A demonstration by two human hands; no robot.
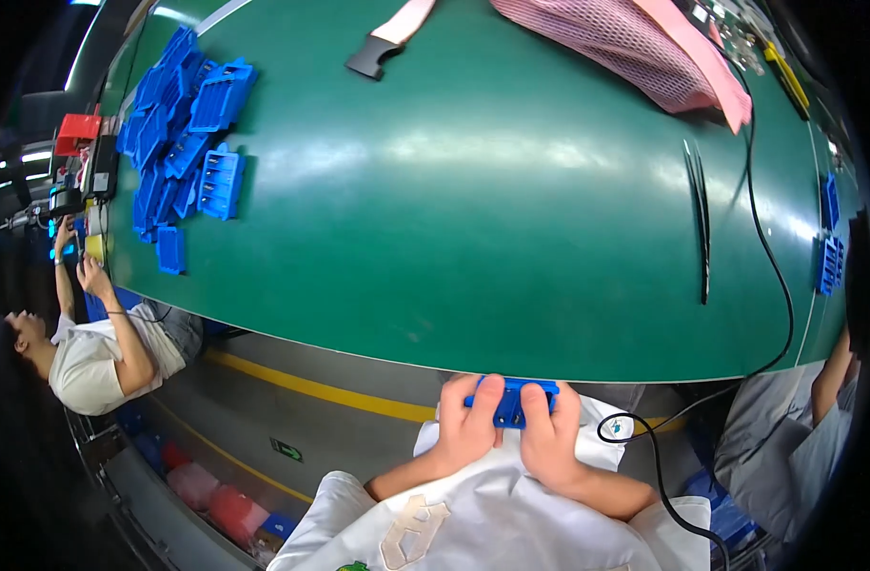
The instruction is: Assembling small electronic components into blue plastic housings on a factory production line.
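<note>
Left hand (470, 425): fingers curled tight around the left end of a small blue plastic tray (511, 400).
Right hand (552, 436): fingers closed on the tray's right end.
Tray: held just below the near edge of the green counter (473, 209).
Elsewhere: blue trays piled (183, 133) far left; tweezers (699, 214) at right.

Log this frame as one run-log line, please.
left hand + right hand: both grip blue plastic holder | below green table edge | blue holder pile far left

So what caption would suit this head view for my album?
Both hands, left hand and right hand, grip a small blue plastic part beside a green table.
</note>
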